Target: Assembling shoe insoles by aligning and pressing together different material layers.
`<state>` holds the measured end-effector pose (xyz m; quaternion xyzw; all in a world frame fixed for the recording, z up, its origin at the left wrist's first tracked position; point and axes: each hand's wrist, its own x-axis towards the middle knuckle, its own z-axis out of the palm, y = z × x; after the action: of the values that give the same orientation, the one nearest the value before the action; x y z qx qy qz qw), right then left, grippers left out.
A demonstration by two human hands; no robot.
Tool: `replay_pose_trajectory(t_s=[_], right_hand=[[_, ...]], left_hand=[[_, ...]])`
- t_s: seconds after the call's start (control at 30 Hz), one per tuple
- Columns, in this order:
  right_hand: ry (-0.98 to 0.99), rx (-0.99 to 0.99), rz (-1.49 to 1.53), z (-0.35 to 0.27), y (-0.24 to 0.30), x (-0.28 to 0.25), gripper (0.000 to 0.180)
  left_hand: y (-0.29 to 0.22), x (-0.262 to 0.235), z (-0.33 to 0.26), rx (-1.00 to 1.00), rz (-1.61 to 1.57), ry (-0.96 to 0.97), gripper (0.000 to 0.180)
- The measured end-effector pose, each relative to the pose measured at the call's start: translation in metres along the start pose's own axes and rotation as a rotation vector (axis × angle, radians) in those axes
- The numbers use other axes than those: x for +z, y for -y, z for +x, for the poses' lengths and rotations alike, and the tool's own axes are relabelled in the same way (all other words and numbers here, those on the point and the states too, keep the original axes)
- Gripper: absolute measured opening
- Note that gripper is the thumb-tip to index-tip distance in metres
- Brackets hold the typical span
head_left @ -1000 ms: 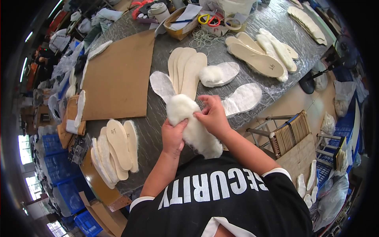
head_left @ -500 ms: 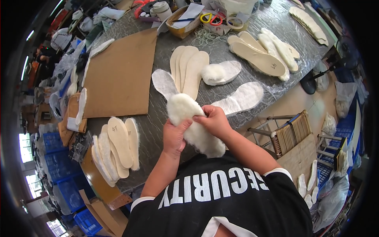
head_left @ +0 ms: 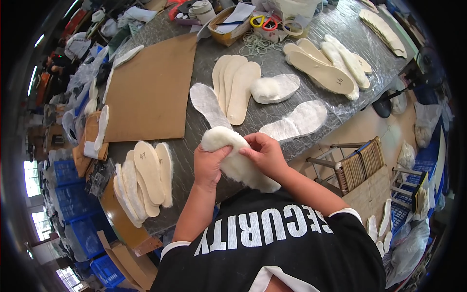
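A fluffy white fleece insole [head_left: 243, 168] is held between my two hands, tilted, its lower end close to my shirt. My left hand [head_left: 208, 165] grips its left edge, thumb on the pile. From the right, my right hand [head_left: 265, 156] pinches the other edge. Just beyond lie a grey-white insole [head_left: 209, 104] and a fan of several cream insoles [head_left: 238, 90]. A thin white insole [head_left: 299, 121] rests to the right, with another insole partly covered in fleece [head_left: 277, 89] above it. The undersides of my fingers are hidden.
Cream and fleece insoles are piled at left [head_left: 146, 180] and far right [head_left: 323, 68]. A brown cardboard sheet [head_left: 151, 92] covers the table's left part. At the back stand a box [head_left: 228, 29], scissors [head_left: 265, 22] and rubber bands [head_left: 258, 45]. A chair [head_left: 360, 165] stands beyond the right edge.
My left hand has slid up along the fleece insole, and its top end now bends and sits lower. Both hands still hold it. The view has shifted slightly.
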<state>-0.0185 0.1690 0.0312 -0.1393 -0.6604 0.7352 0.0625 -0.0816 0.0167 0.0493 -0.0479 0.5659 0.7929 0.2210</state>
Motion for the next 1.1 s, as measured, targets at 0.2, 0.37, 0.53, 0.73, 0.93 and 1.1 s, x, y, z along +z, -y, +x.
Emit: replay_pose_trajectory(t_s=[0.2, 0.37, 0.53, 0.73, 0.93, 1.1], right_hand=[[-0.105, -0.532, -0.419, 0.003, -0.005, -0.004, 0.012], [-0.072, -0.248, -0.434, 0.005, -0.001, -0.003, 0.009], [0.072, 0.069, -0.222, 0.014, 0.002, -0.009, 0.011], [0.030, 0.022, -0.006, 0.013, -0.009, -0.002, 0.015], [0.136, 0.037, -0.161, 0.012, -0.001, -0.003, 0.016], [0.179, 0.166, -0.003, 0.014, -0.009, -0.006, 0.015]], left_hand=[[0.006, 0.008, -0.004, 0.123, 0.138, -0.133, 0.030], [0.007, 0.009, -0.006, 0.123, 0.103, -0.089, 0.029], [0.001, 0.003, -0.004, 0.056, 0.012, -0.046, 0.028], [0.003, 0.001, -0.005, -0.011, 0.052, -0.041, 0.028], [0.006, 0.000, -0.004, -0.055, 0.038, -0.014, 0.029], [0.009, -0.005, 0.003, -0.102, -0.011, -0.052, 0.029]])
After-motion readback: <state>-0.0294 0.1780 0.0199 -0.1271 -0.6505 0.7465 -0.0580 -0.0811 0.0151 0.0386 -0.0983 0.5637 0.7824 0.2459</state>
